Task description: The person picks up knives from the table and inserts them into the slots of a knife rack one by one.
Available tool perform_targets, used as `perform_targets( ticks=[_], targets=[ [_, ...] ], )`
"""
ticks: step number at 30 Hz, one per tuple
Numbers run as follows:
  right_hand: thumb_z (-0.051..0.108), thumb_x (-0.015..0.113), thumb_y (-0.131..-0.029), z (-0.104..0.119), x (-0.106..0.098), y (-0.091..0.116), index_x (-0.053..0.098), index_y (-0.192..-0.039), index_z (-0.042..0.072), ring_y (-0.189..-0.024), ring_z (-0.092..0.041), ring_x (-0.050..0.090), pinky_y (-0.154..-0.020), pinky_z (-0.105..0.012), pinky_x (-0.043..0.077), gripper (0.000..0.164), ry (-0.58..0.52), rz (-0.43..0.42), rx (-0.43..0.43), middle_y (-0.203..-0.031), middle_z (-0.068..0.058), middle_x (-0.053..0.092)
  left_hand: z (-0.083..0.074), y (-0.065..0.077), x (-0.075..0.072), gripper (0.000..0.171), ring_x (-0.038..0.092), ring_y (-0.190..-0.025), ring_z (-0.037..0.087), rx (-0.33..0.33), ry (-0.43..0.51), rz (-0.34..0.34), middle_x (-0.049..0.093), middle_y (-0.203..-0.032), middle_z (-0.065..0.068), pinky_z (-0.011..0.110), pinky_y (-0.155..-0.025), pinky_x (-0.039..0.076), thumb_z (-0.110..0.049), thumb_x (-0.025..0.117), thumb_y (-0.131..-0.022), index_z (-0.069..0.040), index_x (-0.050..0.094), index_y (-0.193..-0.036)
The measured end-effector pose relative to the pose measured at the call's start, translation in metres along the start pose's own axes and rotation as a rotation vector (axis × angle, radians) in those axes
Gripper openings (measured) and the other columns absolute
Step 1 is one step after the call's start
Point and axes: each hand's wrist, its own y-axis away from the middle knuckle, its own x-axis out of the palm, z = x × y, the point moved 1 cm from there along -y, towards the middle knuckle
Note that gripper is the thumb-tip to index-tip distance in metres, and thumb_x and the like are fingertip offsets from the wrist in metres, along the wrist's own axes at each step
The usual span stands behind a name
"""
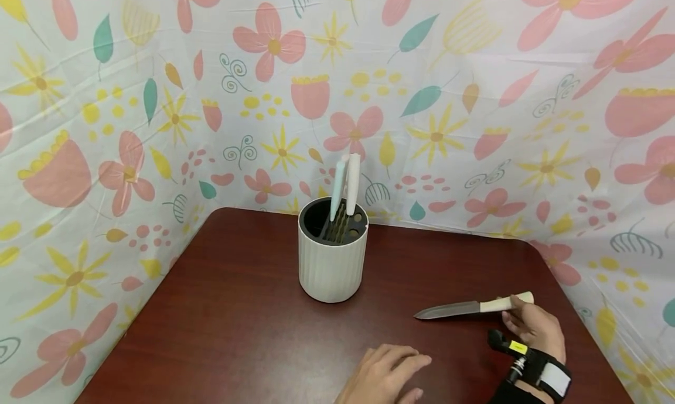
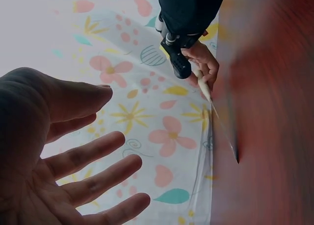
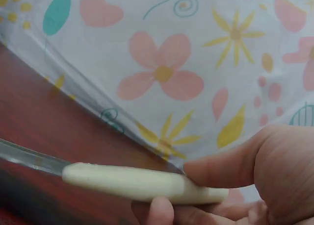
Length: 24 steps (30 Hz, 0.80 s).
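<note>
A knife (image 1: 453, 310) with a cream handle is held by my right hand (image 1: 539, 328) at the right side of the table, its blade pointing left. In the right wrist view, thumb and fingers pinch the handle (image 3: 122, 182) near its end. My left hand (image 1: 385, 375) hovers at the table's front, fingers spread and holding nothing, as the left wrist view also shows. Towards the back stands a white ribbed knife block (image 1: 331, 272) with a black slotted top. A light blue handle (image 1: 338, 187) and a white handle (image 1: 353, 184) stick up from it.
The dark red-brown table (image 1: 237, 310) has rounded back corners. A flower-printed cloth (image 1: 422, 99) hangs behind the table and along both sides. A black camera strap (image 1: 538, 372) wraps my right wrist.
</note>
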Motion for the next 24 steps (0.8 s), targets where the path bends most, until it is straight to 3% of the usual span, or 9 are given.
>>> perform_targets(
  ticks=[4, 12, 17, 22, 24],
  targets=[
    [0.04, 0.059, -0.101, 0.006, -0.001, 0.012, 0.066, -0.084, 0.027, -0.075, -0.005, 0.066, -0.075, -0.025, 0.058, 0.022, 0.01, 0.118, -0.019, -0.081, 0.015, 0.068, 0.001, -0.001, -0.003, 0.044, 0.064, -0.108, 0.007, -0.011, 0.018, -0.006, 0.067, -0.122, -0.008, 0.017, -0.083, 0.046, -0.035, 0.072, -0.093, -0.023, 0.061, -0.134],
    [0.047, 0.073, -0.088, 0.019, 0.004, 0.033, 0.065, -0.09, 0.026, -0.074, -0.008, 0.068, -0.075, -0.027, 0.061, 0.022, -0.054, 0.028, -0.052, -0.079, 0.014, 0.07, 0.004, -0.003, -0.009, 0.05, 0.063, -0.111, 0.009, -0.034, 0.072, -0.003, 0.066, -0.124, -0.005, 0.019, -0.085, 0.047, -0.033, 0.069, -0.096, -0.022, 0.054, -0.142],
    [0.046, 0.076, -0.086, 0.027, 0.006, 0.044, 0.062, -0.105, 0.029, -0.079, -0.009, 0.072, -0.077, -0.03, 0.062, 0.029, -0.082, 0.075, -0.101, -0.084, 0.016, 0.072, 0.006, -0.006, -0.012, 0.058, 0.063, -0.113, 0.011, -0.051, 0.099, 0.009, 0.065, -0.129, -0.004, 0.023, -0.087, 0.05, -0.03, 0.072, -0.094, -0.022, 0.05, -0.147],
    [0.039, 0.077, -0.088, 0.036, 0.012, 0.058, 0.061, -0.11, 0.026, -0.081, -0.008, 0.075, -0.076, -0.031, 0.063, 0.03, -0.112, 0.155, -0.203, -0.087, 0.015, 0.075, 0.009, -0.01, -0.017, 0.053, 0.062, -0.115, 0.012, -0.064, 0.134, 0.003, 0.062, -0.132, -0.002, 0.027, -0.088, 0.052, -0.032, 0.061, -0.101, -0.02, 0.045, -0.15],
    [0.037, 0.076, -0.089, 0.04, 0.016, 0.064, 0.061, -0.109, 0.025, -0.081, -0.008, 0.076, -0.066, -0.027, 0.061, 0.027, -0.114, 0.184, -0.256, -0.088, 0.015, 0.076, 0.01, -0.012, -0.019, 0.052, 0.062, -0.115, 0.013, -0.053, 0.123, -0.023, 0.061, -0.133, 0.0, 0.027, -0.088, 0.052, -0.034, 0.056, -0.104, -0.019, 0.043, -0.152]
  ],
)
